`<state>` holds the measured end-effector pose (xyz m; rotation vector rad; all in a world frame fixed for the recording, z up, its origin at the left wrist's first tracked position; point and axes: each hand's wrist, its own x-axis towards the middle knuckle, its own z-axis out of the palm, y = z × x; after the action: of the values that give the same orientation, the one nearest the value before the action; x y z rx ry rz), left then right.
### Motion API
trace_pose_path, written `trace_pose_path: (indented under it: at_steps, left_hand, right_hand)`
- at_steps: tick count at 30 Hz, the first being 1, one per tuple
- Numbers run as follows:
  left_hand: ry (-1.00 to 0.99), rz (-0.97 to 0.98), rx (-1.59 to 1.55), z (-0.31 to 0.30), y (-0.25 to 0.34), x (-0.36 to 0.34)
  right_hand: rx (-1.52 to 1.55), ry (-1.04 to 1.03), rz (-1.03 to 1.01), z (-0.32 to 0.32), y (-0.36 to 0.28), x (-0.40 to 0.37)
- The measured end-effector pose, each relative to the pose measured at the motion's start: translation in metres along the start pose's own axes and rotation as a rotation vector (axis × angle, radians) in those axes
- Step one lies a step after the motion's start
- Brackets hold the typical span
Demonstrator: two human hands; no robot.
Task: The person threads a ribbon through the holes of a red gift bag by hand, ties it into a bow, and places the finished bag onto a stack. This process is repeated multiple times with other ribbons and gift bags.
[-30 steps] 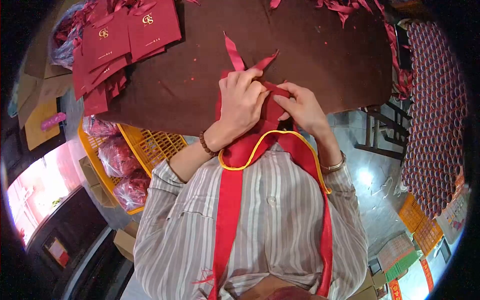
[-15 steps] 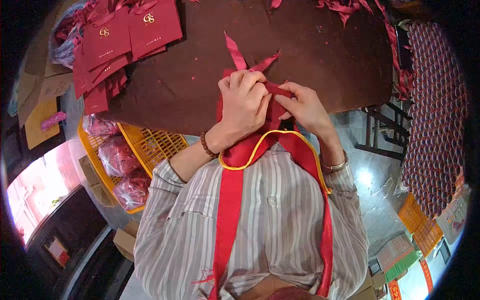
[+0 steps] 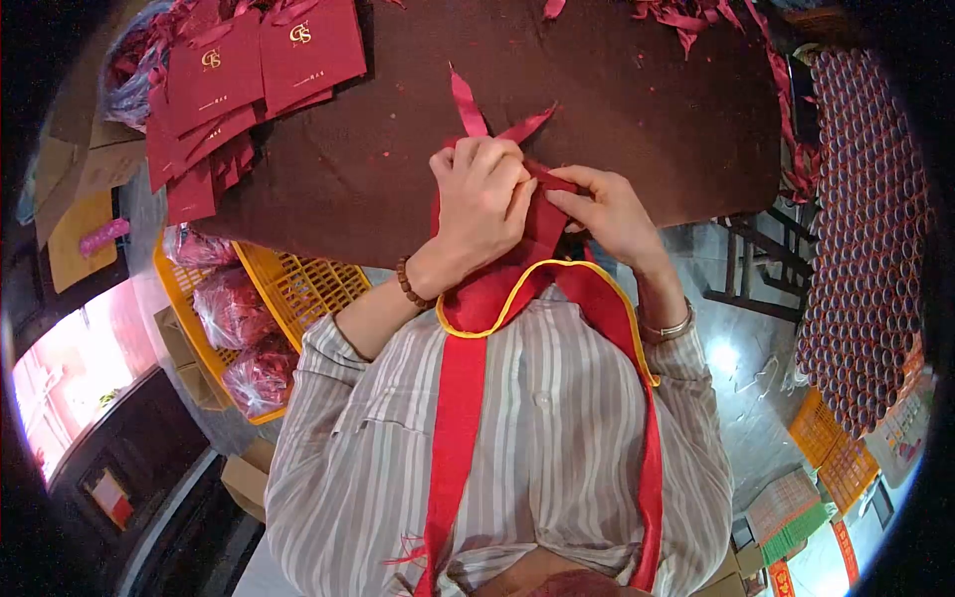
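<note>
A dark red card bag (image 3: 545, 224) is under my hands at the table's near edge, much of it covered by them. Two ends of a red ribbon (image 3: 466, 107) stick up beyond my fingers. My left hand (image 3: 479, 194) is curled closed over the ribbon at the bag's top; its fingertips are partly hidden. Close to its right, my right hand (image 3: 602, 211) pinches a ribbon part between thumb and forefinger. A red apron with yellow trim (image 3: 460, 398) hangs in front of my striped shirt.
Red bags with gold lettering (image 3: 214, 75) are piled on the brown tabletop (image 3: 637, 139) at the far left. Loose ribbons (image 3: 686, 25) lie along the far right. Yellow crates (image 3: 323, 289) with wrapped red bundles stand at left. Many small round items (image 3: 860, 239) fill a surface at right.
My right hand has drawn slightly closer to my left, and less ribbon shows between them. My left hand has barely moved.
</note>
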<state>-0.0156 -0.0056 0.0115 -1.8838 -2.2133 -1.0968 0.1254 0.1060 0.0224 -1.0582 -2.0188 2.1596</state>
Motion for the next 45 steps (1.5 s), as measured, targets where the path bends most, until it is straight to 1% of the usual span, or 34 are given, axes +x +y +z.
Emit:
trace_pose_path:
  at_steps: [4,6,8,9,11,12,14,15,17,18,20,21,23,26,31,33,36,38,39,41,45]
  left_hand:
    - [-0.003,-0.046,0.000,-0.002,-0.002,-0.002]
    - [-0.082,-0.076,-0.042,-0.002,-0.003,-0.004]
    - [-0.086,-0.080,-0.051,0.000,-0.004,-0.006]
    - [-0.091,-0.082,-0.059,0.000,-0.004,-0.006]
    - [-0.097,-0.073,-0.059,-0.002,-0.004,-0.006]
    - [-0.102,-0.064,-0.061,-0.002,-0.004,-0.006]
    - [-0.111,-0.061,-0.066,-0.003,-0.009,-0.006]
    - [-0.119,-0.058,-0.069,-0.003,-0.010,-0.007]
    - [-0.124,-0.059,-0.076,-0.004,-0.010,-0.008]
    - [-0.133,-0.054,-0.085,-0.005,-0.010,-0.009]
    - [-0.106,-0.063,-0.092,-0.003,-0.009,-0.009]
    - [-0.079,-0.070,-0.102,-0.002,-0.008,-0.009]
    - [-0.069,-0.058,-0.101,0.002,-0.006,-0.010]
    - [-0.052,-0.042,-0.080,0.004,-0.001,-0.009]
    - [-0.057,-0.052,-0.077,0.003,0.000,-0.009]
    - [-0.014,-0.063,-0.087,0.001,-0.001,-0.009]
    - [0.025,-0.076,-0.061,-0.004,-0.003,-0.008]
    - [0.025,-0.065,-0.049,-0.003,-0.004,-0.009]
    - [0.035,-0.060,-0.038,-0.003,-0.004,-0.009]
    - [0.046,-0.056,-0.025,-0.002,-0.003,-0.009]
    - [0.053,-0.027,-0.016,0.002,0.000,-0.008]
  right_hand:
    - [-0.102,-0.015,0.009,-0.002,0.001,0.003]
    - [-0.150,-0.010,0.012,-0.002,0.000,0.004]
    - [-0.382,0.071,-0.076,0.002,-0.008,0.005]
    - [-0.384,0.069,-0.076,0.004,-0.013,0.004]
    - [-0.530,0.113,-0.120,0.007,-0.022,0.001]
    - [-0.532,0.113,-0.120,0.007,-0.018,0.003]
    - [-0.461,0.145,-0.326,0.009,-0.003,0.009]
    - [-0.464,0.141,-0.326,0.008,0.000,0.009]
    - [-0.327,0.095,-0.286,0.008,0.004,0.010]
    - [-0.328,0.092,-0.286,0.008,-0.001,0.009]
    - [-0.247,0.020,-0.035,0.007,-0.016,0.004]
    - [-0.249,0.021,-0.035,0.006,-0.014,0.005]
    - [-0.113,-0.014,-0.015,0.004,-0.009,0.005]
    - [-0.204,-0.039,-0.007,0.002,-0.016,0.003]
    - [-0.202,-0.014,-0.025,0.002,-0.013,0.003]
    - [-0.197,-0.006,-0.047,0.003,-0.013,0.003]
    - [-0.238,-0.029,-0.009,0.002,-0.014,0.004]
    - [-0.181,-0.022,-0.060,0.004,-0.010,0.005]
    - [-0.182,-0.025,-0.061,0.005,-0.009,0.006]
    - [-0.259,0.016,-0.145,0.006,-0.006,0.007]
    - [-0.225,0.020,-0.220,0.007,0.003,0.010]
